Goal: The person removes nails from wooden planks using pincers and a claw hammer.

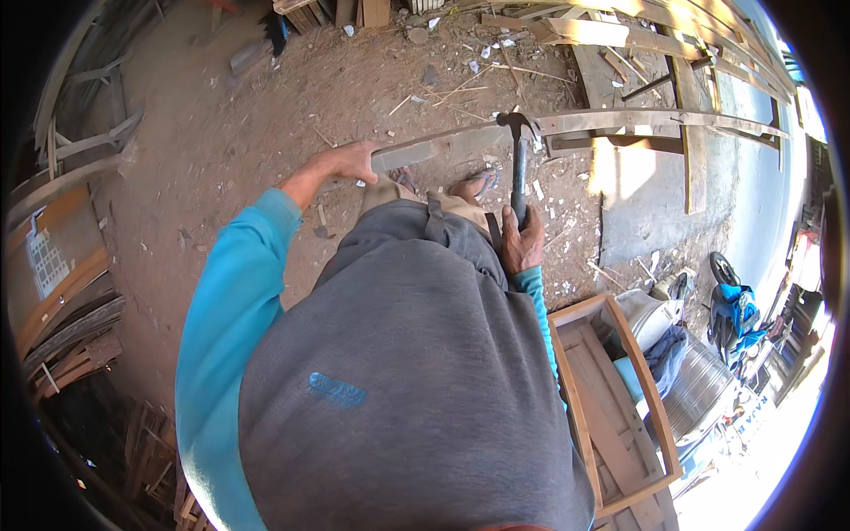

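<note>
We stand on bare dirt ground point(221, 133) in an open-air wood yard, strewn with chips, splinters and offcuts, with stacked curved timbers at our left, a slatted wooden frame point(611, 398) at our lower right, and parked vehicles beyond it in bright sun. Across the middle of the view runs 1 long plank point(620, 119), grey and slightly bowed, its far end resting over other boards point(682, 97) at the right and its near end reaching toward us. Our left hand point(350, 162) is closed over that near end, steadying it, the fingers wrapped on the top edge. Our right hand point(522, 241) is clenched around the lower handle of a claw hammer point(519, 168), whose dark steel head sits at the plank's upper edge, touching it or just above it; we cannot tell which. Whether the head meets a nail is too small to make out. Our sandalled feet show just under the plank. We judge the work to be in its middle: the plank is positioned and gripped and the hammer is at the striking spot, but no finished joint or driven nail can be seen, and the plank lies loose rather than fixed to anything. What remains, as far as we can judge, is the hammering itself and whatever fitting follows it.
</note>
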A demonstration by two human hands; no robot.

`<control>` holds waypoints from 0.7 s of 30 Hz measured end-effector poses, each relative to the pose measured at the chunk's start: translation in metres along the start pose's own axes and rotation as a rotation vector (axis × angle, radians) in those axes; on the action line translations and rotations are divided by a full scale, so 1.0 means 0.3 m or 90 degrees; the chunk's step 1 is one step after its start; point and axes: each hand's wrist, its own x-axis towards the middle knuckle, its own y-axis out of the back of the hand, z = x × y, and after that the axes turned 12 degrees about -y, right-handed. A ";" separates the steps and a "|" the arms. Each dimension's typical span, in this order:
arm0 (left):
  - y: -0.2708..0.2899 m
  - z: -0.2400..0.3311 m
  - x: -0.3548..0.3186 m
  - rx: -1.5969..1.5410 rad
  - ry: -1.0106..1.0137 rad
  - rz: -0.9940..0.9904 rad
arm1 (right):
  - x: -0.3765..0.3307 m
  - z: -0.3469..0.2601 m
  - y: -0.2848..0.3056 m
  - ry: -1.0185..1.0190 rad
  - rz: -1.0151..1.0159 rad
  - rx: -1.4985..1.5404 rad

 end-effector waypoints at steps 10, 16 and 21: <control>0.040 -0.006 -0.058 -0.166 0.179 -0.019 | 0.008 0.030 -0.036 0.031 0.005 -0.018; 0.127 -0.047 -0.333 -0.152 0.175 0.131 | -0.003 0.106 -0.046 0.021 0.029 0.016; -0.012 0.056 -0.466 0.150 0.175 0.097 | -0.024 0.100 -0.062 0.013 0.069 -0.015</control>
